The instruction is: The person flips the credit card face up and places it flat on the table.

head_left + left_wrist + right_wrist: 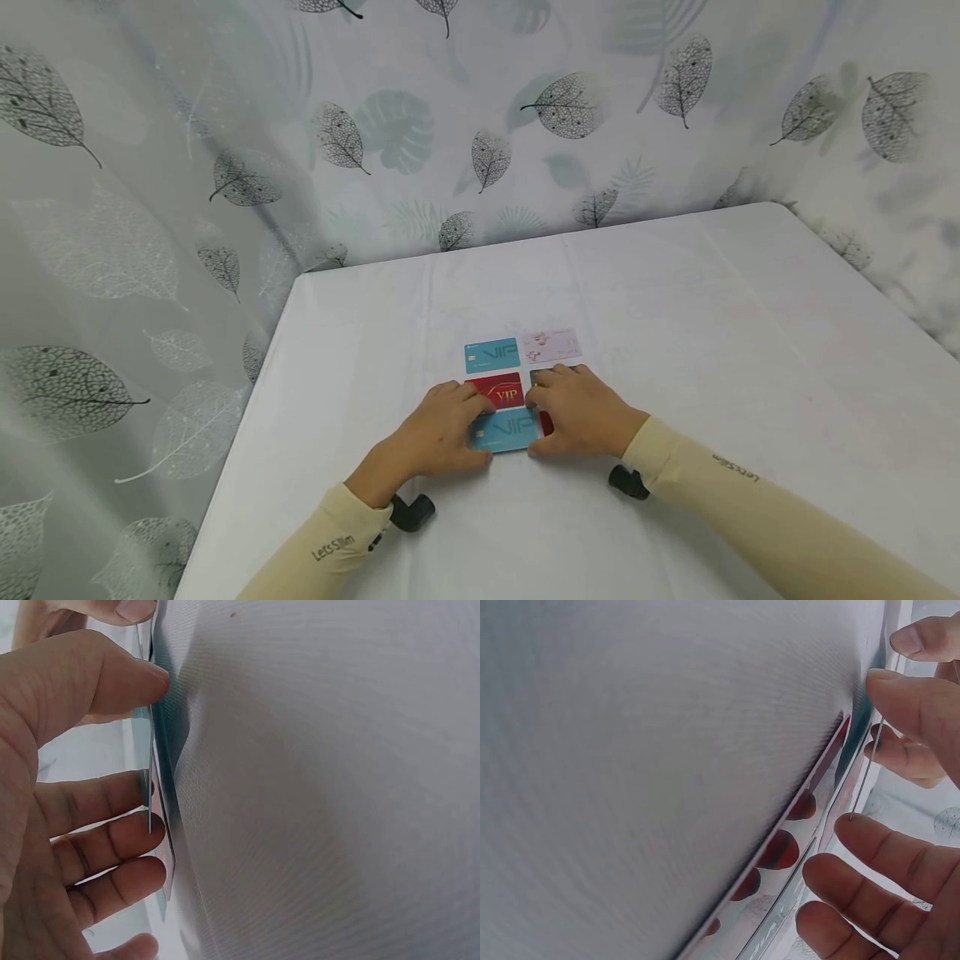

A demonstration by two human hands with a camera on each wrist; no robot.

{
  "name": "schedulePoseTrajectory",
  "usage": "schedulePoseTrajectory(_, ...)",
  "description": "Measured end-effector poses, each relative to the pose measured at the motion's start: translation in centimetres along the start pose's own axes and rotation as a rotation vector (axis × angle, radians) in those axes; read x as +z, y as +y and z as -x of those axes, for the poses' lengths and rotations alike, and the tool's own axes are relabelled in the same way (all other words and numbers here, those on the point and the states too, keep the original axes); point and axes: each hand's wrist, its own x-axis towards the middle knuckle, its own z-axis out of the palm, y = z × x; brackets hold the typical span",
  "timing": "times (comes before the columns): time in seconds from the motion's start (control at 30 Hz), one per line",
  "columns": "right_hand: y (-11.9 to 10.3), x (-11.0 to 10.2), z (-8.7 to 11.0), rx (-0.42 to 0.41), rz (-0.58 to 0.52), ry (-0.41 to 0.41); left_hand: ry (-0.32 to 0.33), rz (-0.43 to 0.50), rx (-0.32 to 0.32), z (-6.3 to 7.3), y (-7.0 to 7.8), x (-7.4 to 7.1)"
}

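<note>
A blue VIP card (508, 429) is held between both hands at the front of a small group of cards. My left hand (444, 429) grips its left end, thumb at the near corner and index finger at the far one. Its other fingers spread beside the cards. At the opposite end, my right hand (581, 412) holds the card likewise between thumb and index finger. Part of a red card (547, 423) shows under the right hand. Just beyond lies a red VIP card (501, 390); a dark card (534, 377) beside it is mostly hidden by the right fingers.
Another blue VIP card (491, 356) and a pale pink floral card (552, 345) form the far row. A white cloth (675, 333) covers the table. Leaf-patterned curtains (420, 125) stand along its back and sides.
</note>
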Motion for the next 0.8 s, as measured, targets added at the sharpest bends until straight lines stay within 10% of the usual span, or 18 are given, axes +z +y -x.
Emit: schedulePoseTrajectory(0.8, 1.4, -0.8, 1.2, 0.078, -0.009, -0.036, -0.001, -0.015, 0.009, -2.6, 1.9, -0.1)
